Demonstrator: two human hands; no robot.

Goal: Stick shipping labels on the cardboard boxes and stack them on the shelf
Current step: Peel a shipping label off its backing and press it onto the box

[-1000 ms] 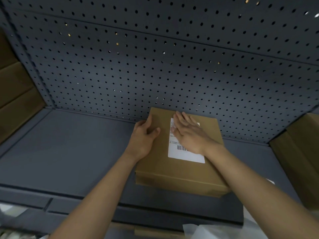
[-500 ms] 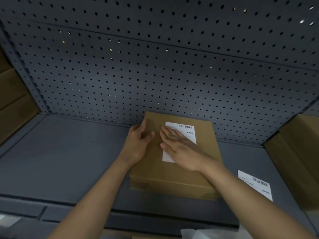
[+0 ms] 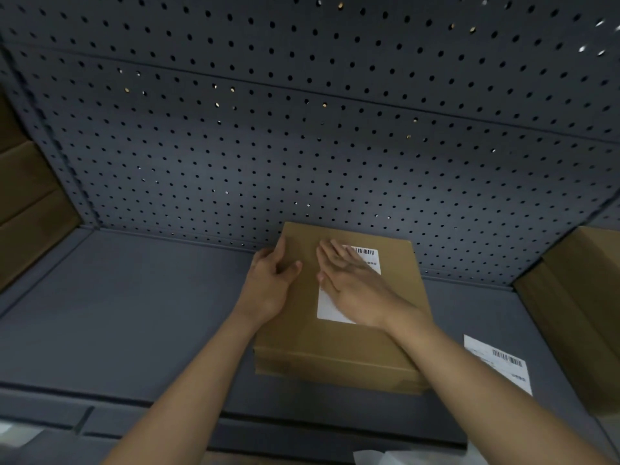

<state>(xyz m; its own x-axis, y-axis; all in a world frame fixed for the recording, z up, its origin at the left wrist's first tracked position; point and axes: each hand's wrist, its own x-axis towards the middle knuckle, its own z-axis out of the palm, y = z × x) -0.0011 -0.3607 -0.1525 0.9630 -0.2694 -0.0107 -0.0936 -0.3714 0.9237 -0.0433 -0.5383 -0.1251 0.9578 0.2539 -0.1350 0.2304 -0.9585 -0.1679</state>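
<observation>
A flat brown cardboard box lies on the grey shelf, its far edge against the perforated back panel. A white shipping label with a barcode sits on the box's top face. My right hand lies flat on the label with straight fingers, covering its middle. My left hand grips the box's left edge, thumb on top and fingers down the side.
A second loose white label lies on the shelf to the right of the box. Brown cardboard boxes stand at the far left and far right of the shelf. White paper shows below the shelf's front edge.
My right hand slid down the label toward me, then back up a little. The view shifted, bringing the loose label on the right into sight. My left hand kept its hold.
</observation>
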